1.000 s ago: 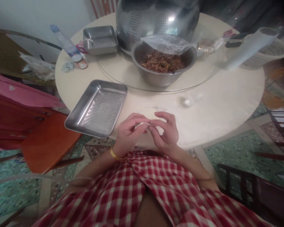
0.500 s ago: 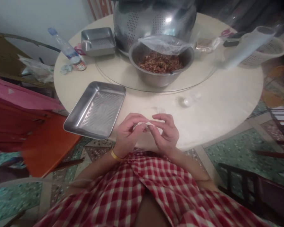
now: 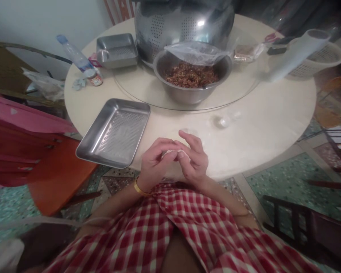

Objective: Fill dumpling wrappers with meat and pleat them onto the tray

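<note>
Both of my hands meet over the near edge of the round cream table (image 3: 272,121). My left hand (image 3: 155,163), with a gold bangle on its wrist, and my right hand (image 3: 191,157) pinch a small pale piece of dough (image 3: 174,153) between their fingertips. The dough is mostly hidden by my fingers. A steel bowl (image 3: 191,94) of brown minced filling stands just beyond my hands. An empty steel tray (image 3: 113,132) lies to the left of my left hand, hanging over the table edge.
A large steel colander (image 3: 182,22), a smaller steel tray (image 3: 116,51), a plastic bottle (image 3: 76,57) and a white basket (image 3: 321,60) stand at the back. A small white lump (image 3: 224,121) lies on the table. An orange chair (image 3: 57,170) stands left, a dark one (image 3: 295,223) right.
My hands stay joined on the dough. The right hand's fingers have shifted and drawn slightly left and closer to the left hand. The view has drifted a little.
</note>
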### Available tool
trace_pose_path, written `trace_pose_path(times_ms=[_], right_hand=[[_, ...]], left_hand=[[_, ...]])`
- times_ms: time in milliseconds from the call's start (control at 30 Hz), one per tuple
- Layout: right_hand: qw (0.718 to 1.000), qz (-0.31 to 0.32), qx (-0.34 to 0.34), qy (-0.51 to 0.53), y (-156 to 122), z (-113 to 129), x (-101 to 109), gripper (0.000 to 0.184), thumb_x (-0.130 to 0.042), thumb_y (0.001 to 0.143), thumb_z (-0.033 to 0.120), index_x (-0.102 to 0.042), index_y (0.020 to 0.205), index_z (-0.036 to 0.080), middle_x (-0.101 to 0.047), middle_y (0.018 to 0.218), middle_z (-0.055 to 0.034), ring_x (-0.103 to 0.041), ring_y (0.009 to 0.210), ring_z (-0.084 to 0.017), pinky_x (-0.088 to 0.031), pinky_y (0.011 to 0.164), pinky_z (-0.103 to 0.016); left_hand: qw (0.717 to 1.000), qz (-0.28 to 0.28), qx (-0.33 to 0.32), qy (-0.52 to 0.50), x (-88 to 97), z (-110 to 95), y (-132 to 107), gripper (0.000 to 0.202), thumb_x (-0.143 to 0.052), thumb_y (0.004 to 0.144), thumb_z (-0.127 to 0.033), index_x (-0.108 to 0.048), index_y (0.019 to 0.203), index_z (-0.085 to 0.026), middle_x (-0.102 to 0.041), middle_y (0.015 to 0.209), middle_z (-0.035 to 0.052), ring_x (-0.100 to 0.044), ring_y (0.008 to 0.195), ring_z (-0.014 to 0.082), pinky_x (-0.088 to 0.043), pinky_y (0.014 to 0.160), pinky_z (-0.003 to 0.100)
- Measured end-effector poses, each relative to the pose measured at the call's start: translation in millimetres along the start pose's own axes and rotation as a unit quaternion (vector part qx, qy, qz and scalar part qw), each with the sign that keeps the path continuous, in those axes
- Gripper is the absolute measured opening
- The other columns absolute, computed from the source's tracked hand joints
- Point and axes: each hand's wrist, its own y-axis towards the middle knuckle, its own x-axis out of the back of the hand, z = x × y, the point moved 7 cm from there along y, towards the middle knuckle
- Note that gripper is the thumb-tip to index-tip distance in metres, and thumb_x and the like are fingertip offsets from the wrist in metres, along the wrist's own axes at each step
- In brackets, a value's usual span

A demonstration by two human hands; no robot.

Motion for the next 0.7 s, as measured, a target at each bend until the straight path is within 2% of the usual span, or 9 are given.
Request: trace_pose_path(times_ms=[133,200,333,400,500,600,700], right_hand=[[1.000,-0.026,0.008,-0.003,-2,-1,2,0.031,-0.052,0.094,0.017,-0.069,0.119,0.027,-0.067,0.127,-0.0063,-0.060,0.118,-0.020,-0.054,0.096,-0.041],[1.000,-0.021,0.012,0.014,-3,-3,0,0.034,-0.054,0.094,0.021,-0.065,0.127,0.027,-0.065,0.132,-0.0073,-0.059,0.121,-0.021,-0.053,0.098,-0.042],[0.998,0.039,-0.014,0.051,-2,-9,-6,0.053,-0.059,0.093,0.038,-0.048,0.144,0.028,-0.057,0.142,-0.0105,-0.055,0.128,-0.025,-0.050,0.104,-0.049],[0.995,0.066,-0.042,0.062,-2,-12,-9,0.050,-0.060,0.093,0.038,-0.051,0.142,0.028,-0.058,0.142,-0.0100,-0.056,0.128,-0.024,-0.050,0.105,-0.048],[0.991,0.082,-0.061,0.082,-1,-13,-13,0.036,-0.057,0.095,0.034,-0.062,0.130,0.026,-0.061,0.138,-0.0097,-0.058,0.124,-0.022,-0.052,0.104,-0.046],[0.990,0.067,-0.078,0.093,-2,-14,-17,0.028,-0.053,0.097,0.032,-0.069,0.119,0.025,-0.064,0.134,-0.0087,-0.060,0.122,-0.021,-0.054,0.101,-0.044],[0.988,0.029,-0.101,0.109,-3,-18,-17,0.028,-0.053,0.098,0.031,-0.068,0.121,0.028,-0.068,0.130,-0.0064,-0.062,0.121,-0.020,-0.054,0.101,-0.043]], left_hand=[[1.000,-0.002,0.014,-0.010,-0.1,1,-2,0.020,-0.064,0.087,-0.011,-0.076,0.095,-0.024,-0.069,0.096,0.0023,-0.067,0.092,0.0110,-0.055,0.084,0.022],[1.000,-0.006,0.017,-0.011,2.6,1,-1,0.019,-0.064,0.087,-0.013,-0.077,0.095,-0.025,-0.069,0.096,0.0025,-0.067,0.091,0.0112,-0.055,0.083,0.021],[0.998,0.020,0.056,-0.028,5.2,6,4,0.021,-0.064,0.089,-0.018,-0.078,0.100,-0.028,-0.070,0.100,0.0026,-0.066,0.081,0.0092,-0.056,0.070,0.018],[0.996,0.040,0.076,-0.033,4.3,8,6,0.022,-0.063,0.090,-0.019,-0.079,0.102,-0.028,-0.071,0.103,0.0033,-0.068,0.086,0.0102,-0.057,0.072,0.018],[0.995,0.048,0.083,-0.036,4.0,8,7,0.022,-0.061,0.091,-0.021,-0.079,0.104,-0.027,-0.072,0.106,0.0049,-0.068,0.096,0.0135,-0.058,0.079,0.021],[0.996,0.056,0.071,-0.027,3.3,7,6,0.024,-0.059,0.094,-0.025,-0.078,0.108,-0.026,-0.071,0.108,0.0061,-0.068,0.095,0.0144,-0.059,0.078,0.023],[0.994,0.067,0.085,-0.020,2.0,11,2,0.035,-0.060,0.093,-0.028,-0.068,0.127,-0.027,-0.068,0.120,0.0063,-0.066,0.107,0.0162,-0.057,0.090,0.025]])
